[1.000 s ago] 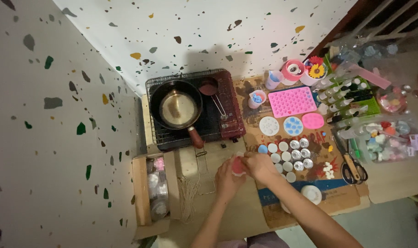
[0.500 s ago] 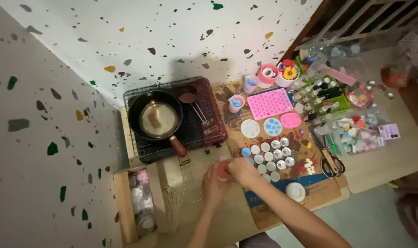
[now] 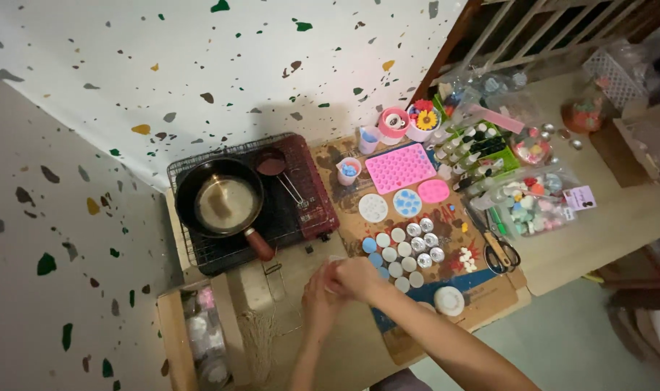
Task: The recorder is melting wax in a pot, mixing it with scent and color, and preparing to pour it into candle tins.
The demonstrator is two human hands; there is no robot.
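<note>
Meeting left hand (image 3: 318,292), right hand (image 3: 355,276), fingers curled

Home craft corner, set low against a speckled terrazzo-pattern wall (image 3: 199,51). Evidence: portable gas stove (image 3: 272,195) carrying a dark pan (image 3: 221,203); pink silicone mould (image 3: 400,166); round moulds (image 3: 373,208); rows of small round tins (image 3: 406,250); scissors (image 3: 498,250); dropper bottles (image 3: 478,148); all on a cardboard-covered bench (image 3: 482,289).
</note>
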